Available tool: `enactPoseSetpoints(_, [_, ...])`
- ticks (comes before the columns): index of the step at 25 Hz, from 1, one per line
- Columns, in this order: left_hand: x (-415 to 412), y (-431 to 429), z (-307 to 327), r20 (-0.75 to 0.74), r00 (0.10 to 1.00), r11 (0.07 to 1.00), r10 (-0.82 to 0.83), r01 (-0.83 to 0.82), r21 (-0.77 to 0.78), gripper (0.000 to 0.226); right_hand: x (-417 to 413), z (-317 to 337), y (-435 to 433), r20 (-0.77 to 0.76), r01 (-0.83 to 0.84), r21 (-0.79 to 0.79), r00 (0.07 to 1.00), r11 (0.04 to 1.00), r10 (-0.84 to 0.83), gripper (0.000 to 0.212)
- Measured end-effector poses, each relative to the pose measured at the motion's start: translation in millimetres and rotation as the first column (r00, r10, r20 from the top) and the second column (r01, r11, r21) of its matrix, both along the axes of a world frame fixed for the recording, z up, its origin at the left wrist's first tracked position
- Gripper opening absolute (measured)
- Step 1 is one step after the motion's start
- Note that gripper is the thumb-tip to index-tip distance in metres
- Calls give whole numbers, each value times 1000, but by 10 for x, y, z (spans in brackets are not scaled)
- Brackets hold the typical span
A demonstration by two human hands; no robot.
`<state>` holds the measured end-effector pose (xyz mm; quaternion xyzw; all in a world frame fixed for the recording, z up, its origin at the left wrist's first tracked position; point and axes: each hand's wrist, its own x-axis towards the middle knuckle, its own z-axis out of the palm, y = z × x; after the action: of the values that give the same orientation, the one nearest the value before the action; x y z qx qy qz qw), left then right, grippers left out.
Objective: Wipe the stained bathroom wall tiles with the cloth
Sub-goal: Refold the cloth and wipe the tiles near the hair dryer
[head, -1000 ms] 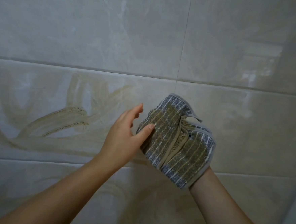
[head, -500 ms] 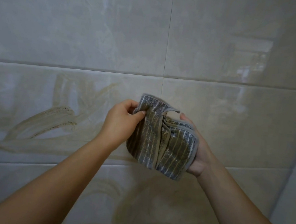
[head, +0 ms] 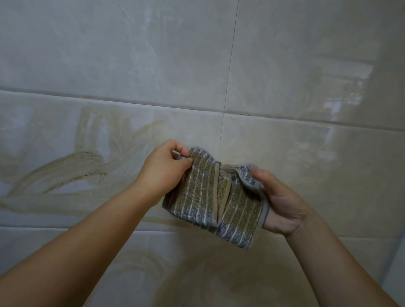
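From the head view, the cloth (head: 214,197) sits at mid-frame, held up in front of the wall tiles (head: 109,39) between both hands; whether it touches the wall cannot be told. It is grey-blue with pale stripes, soiled brown across most of its face, and folded so a beige hem runs down its middle. The left hand (head: 163,168) pinches the cloth's upper left edge, its fingers (head: 176,147) curled against the thumb. The right hand (head: 282,202) grips the right side, thumb over the top edge and fingers tucked behind. Left of the hands, a brown smear (head: 71,168) arcs across the middle tile row. A fainter swirl (head: 145,264) marks the lower row. A pale reflection (head: 342,86) shines far right.
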<state>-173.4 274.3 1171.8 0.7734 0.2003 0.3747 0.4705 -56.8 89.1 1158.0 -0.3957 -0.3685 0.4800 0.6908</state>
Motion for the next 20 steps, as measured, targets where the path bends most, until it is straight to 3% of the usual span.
enactPoseSetpoints(2, [-17, -1, 40, -14, 1000, 998, 28, -27, 50, 6, -67, 41, 25, 85, 21, -58, 996, 998, -16, 29])
enactPoseSetpoints(4, [-76, -36, 81, -91, 992, 975, 83, -62, 211, 1, -53, 69, 79, 119, 120, -134, 987, 984, -105, 28])
enactPoseSetpoints(7, [-182, -236, 107, -194, 953, 833, 232, -91, 546, 35, -16, 126, 105, -5, 196, -137, 980, 971, -199, 37])
enactPoseSetpoints(8, [-213, -326, 134, -220, 954, 837, 204, -54, 544, 48, -19, 147, 110, -30, 205, -128, 977, 970, -210, 44])
enactPoseSetpoints(10, [-239, -459, 189, -321, 947, 923, 27, 100, 372, 58, -31, 175, 118, -54, 196, -118, 978, 974, -203, 58])
enactPoseSetpoints(12, [-219, -422, 197, -361, 924, 965, -126, 198, 170, 42, -12, 184, 114, -55, 195, -106, 978, 975, -201, 48])
enactPoseSetpoints(14, [-216, -275, 194, -286, 939, 981, -191, 193, -21, 15, 8, 192, 80, -65, 212, -93, 974, 973, -218, 40])
enactPoseSetpoints(16, [-230, -150, 148, -249, 946, 971, -209, 171, -167, 15, 45, 215, 40, -101, 238, -49, 965, 970, -242, 36])
enactPoseSetpoints(20, [-327, -31, 76, -282, 921, 957, -270, 289, 29, 61, 60, 374, 22, -180, 238, 55, 958, 970, -225, 57])
